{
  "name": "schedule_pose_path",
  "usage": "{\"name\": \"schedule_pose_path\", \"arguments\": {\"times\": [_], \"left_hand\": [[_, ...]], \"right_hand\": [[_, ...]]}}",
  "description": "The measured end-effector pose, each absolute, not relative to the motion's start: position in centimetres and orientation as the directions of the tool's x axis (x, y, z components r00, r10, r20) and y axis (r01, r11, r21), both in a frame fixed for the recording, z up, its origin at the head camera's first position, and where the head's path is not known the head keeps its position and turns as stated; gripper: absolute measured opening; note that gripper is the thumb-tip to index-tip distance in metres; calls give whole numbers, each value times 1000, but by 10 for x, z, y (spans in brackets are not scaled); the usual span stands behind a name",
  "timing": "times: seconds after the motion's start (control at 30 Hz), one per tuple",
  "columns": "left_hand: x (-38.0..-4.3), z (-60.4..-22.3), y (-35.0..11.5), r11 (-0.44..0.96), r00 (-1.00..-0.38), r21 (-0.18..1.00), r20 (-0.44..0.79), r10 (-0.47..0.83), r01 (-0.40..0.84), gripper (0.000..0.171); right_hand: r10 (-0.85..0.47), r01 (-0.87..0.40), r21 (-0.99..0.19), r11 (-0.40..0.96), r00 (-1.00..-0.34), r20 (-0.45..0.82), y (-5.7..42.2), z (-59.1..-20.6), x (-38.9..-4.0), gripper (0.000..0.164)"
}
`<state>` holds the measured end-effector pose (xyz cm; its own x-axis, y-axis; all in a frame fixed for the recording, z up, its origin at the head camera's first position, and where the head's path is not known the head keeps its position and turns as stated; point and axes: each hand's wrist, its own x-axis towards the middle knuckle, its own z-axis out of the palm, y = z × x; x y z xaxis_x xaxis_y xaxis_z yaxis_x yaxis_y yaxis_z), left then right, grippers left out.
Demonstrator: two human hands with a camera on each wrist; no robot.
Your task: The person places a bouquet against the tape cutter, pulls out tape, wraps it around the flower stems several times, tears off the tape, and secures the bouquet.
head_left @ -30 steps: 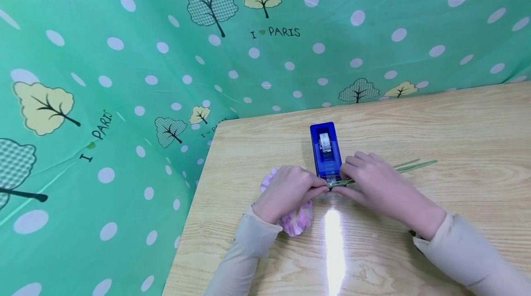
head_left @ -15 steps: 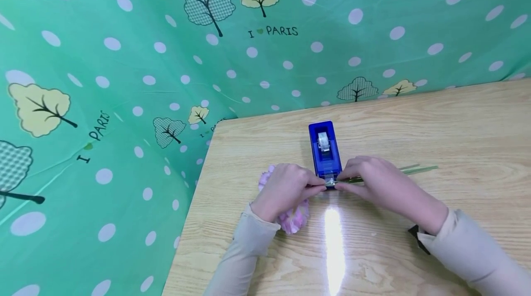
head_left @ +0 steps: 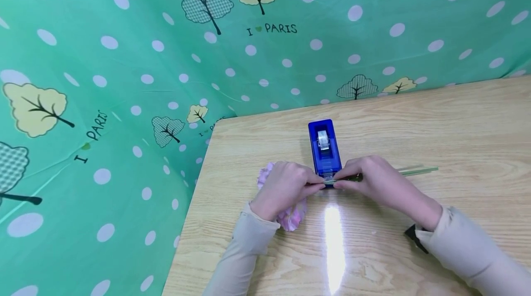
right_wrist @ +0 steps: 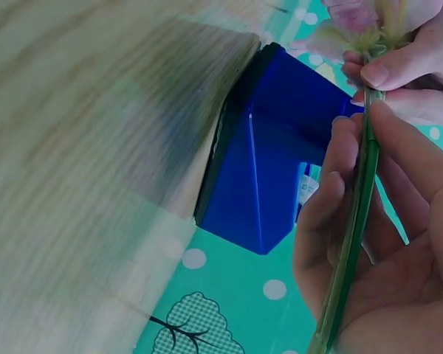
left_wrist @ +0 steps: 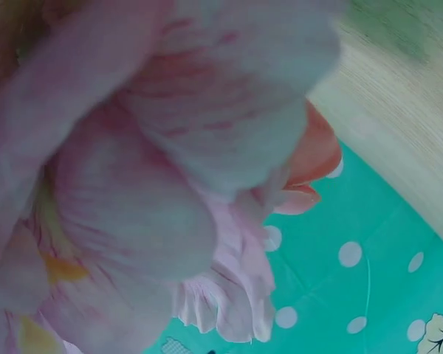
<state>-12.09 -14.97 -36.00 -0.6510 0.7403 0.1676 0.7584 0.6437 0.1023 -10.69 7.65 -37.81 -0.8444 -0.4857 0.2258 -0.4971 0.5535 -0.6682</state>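
Pink artificial flowers (head_left: 292,217) with green stems (head_left: 419,171) lie across both hands, just before a blue tape dispenser (head_left: 325,148). My left hand (head_left: 286,186) pinches the stems right below the blossoms and hides part of them. Close beside it, my right hand (head_left: 375,180) pinches the same stems between thumb and fingers, as the right wrist view shows. The stem ends stick out to the right past this hand. Clear tape (head_left: 329,177) at the dispenser's front edge meets the stems between the fingertips. Petals (left_wrist: 140,199) fill much of the left wrist view.
A wooden table (head_left: 469,139) carries everything. Behind it and to the left hangs a green dotted cloth (head_left: 290,70). A small black object (head_left: 415,239) shows by the right sleeve. A strip of glare (head_left: 334,245) crosses the tabletop.
The hands have shifted slightly up toward the dispenser with the stems. The right hand has turned a little, hiding more of the stems. Both keep their pinch.
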Motion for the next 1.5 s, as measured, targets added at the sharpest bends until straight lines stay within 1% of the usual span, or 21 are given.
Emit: {"name": "schedule_pose_path", "arguments": {"times": [0.3,0.67,0.83,1.0,1.13,1.23,1.33,1.5], "left_hand": [[-119,-358,-148,654,-657,75,153,738,752,10],[-117,-356,-148,651,-651,54,157,743,757,9],[-116,-355,-147,661,-662,70,159,732,747,11],[-116,-355,-147,677,-687,116,141,713,727,21],[-117,-355,-147,686,-711,208,75,699,697,26],[-117,-355,-146,693,-720,287,-14,694,662,25],[-117,-355,-146,699,-720,324,-73,690,637,23],[-117,-354,-147,691,-717,325,-51,695,646,19]], "right_hand": [[-486,-522,-643,561,-836,254,75,-379,-106,11],[-506,-552,-606,572,-820,269,75,-378,-104,13],[-518,-578,-586,568,-804,291,76,-377,-104,13],[-540,-612,-568,551,-780,316,77,-376,-104,14],[-561,-641,-552,533,-756,337,78,-377,-105,15],[-578,-658,-537,528,-741,341,78,-378,-105,16],[-588,-668,-522,530,-733,341,78,-379,-105,16],[-582,-654,-531,539,-744,327,76,-379,-104,13]]}}
